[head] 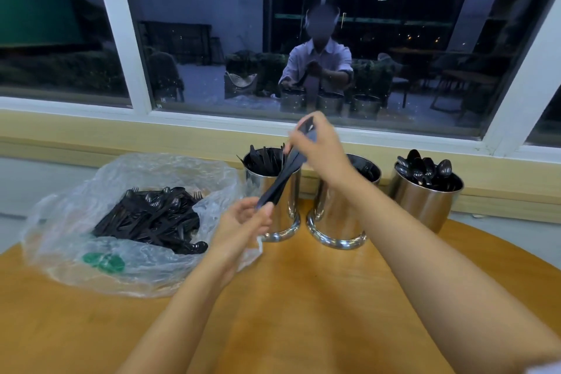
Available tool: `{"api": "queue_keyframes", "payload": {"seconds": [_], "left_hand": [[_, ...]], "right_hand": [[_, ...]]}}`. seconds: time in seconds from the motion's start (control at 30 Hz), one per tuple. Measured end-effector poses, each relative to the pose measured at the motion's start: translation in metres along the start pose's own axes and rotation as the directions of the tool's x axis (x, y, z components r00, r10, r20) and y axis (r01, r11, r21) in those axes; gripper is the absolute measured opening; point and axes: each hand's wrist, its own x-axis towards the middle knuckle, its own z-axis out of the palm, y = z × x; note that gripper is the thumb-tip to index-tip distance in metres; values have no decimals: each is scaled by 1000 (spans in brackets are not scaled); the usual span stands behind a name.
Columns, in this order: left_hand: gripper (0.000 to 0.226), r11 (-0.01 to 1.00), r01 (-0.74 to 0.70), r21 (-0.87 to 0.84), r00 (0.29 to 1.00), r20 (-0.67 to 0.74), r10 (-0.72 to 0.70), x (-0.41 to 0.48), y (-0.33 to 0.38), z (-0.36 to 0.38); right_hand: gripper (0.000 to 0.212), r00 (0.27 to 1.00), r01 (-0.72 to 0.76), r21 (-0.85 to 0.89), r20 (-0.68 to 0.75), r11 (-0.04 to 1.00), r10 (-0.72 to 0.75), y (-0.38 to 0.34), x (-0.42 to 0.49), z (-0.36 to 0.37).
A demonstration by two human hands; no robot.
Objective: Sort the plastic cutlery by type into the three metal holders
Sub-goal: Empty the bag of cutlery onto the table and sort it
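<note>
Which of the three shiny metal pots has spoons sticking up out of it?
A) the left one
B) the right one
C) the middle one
B: the rounded bowls of the spoons stick up above the rim of the right holder.

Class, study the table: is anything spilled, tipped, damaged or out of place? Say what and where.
Nothing stands out. The left holder, middle holder and right holder stand upright; the unsorted cutlery lies in the plastic bag; the left hand and right hand hold one bundle.
</note>
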Motion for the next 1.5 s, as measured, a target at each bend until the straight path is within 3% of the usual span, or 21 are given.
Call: {"api": "queue_keyframes", "payload": {"seconds": [0.07,0.13,0.23,0.3,0.4,0.53,0.6,0.7,0.77,0.83,0.9,1.0,1.1,1.23,1.5], "left_hand": [[21,940,-131,314,956,-211,204,6,-6,-27],[4,805,-189,562,885,-258,388,13,-12,-54],[5,566,-175,806,834,-184,520,31,-19,-90],[6,433,-113,894,832,-153,533,43,-22,-109],[9,365,-5,931,881,-168,443,49,-27,-125],[11,369,-1,929,917,-147,371,45,-35,-135],[9,388,-28,921,920,-128,370,42,-37,-137],[6,388,-61,920,914,-105,392,37,-34,-145],[6,360,-62,931,910,-95,404,34,-30,-155],[9,302,-31,953,898,-106,428,32,-25,-168],[19,218,40,975,902,-129,412,30,-21,-183],[34,43,158,987,962,-163,218,22,-24,-205],[34,16,156,988,980,-157,120,0,-32,-217],[29,75,118,990,978,-129,166,-43,-35,-214],[25,80,20,997,984,-33,176,-139,-50,-159]], "right_hand": [[9,963,107,-54,-243,993,-116,-5,22,-9],[10,924,159,-159,-324,974,-204,-3,40,-10],[13,938,132,-277,-277,952,-210,13,53,8],[18,987,75,-454,-95,888,-133,31,50,28],[38,981,86,-765,178,638,81,56,39,55],[48,947,116,-837,256,535,196,60,40,60],[47,971,87,-803,201,590,131,59,40,58],[33,981,174,-675,55,717,-187,43,21,68],[27,948,317,-605,183,731,-260,28,-3,89],[30,893,402,-561,416,724,-174,25,-31,120],[41,831,423,-566,554,708,-54,34,-50,149],[58,772,390,-602,626,697,108,50,-66,175],[66,717,402,-639,665,656,208,54,-82,176],[69,740,422,-650,650,632,174,50,-113,163],[76,827,323,-709,534,627,177,24,-214,102]]}}
